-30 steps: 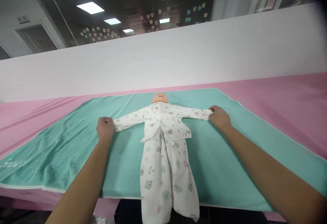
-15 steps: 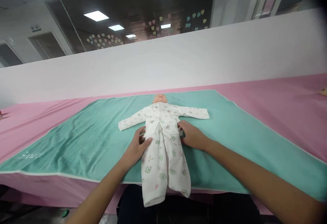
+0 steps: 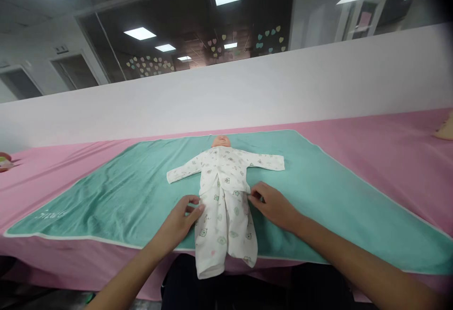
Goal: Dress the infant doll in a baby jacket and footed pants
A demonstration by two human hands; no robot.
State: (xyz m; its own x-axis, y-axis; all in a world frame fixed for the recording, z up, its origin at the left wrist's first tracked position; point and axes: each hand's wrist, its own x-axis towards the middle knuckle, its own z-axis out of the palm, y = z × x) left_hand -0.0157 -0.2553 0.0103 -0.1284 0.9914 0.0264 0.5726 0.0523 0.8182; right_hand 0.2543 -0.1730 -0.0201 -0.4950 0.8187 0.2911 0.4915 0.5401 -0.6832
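Observation:
A baby doll (image 3: 221, 141) lies on its back on a teal towel (image 3: 116, 201), dressed in a white printed baby shirt (image 3: 223, 163) and white printed baby pants (image 3: 226, 225). The shirt's sleeves stretch out to both sides, and its hem parts at the front over the pants. My left hand (image 3: 182, 220) is beside the left edge of the pants, thumb and fingers apart. On the other side, my right hand (image 3: 274, 205) has its fingers pinched at the corner of the shirt hem. The pants' legs hang past the towel's near edge.
A pink cloth (image 3: 382, 149) covers the table under the towel. Behind it rises a low white wall (image 3: 226, 95) with glass above. Partly visible objects sit at the far left (image 3: 5, 161) and far right (image 3: 446, 128).
Both hands have moved a little down along the doll's sides. The shirt hem now lies lower and flatter over the pants, and the right fingers have closed at its corner. The view has tilted slightly.

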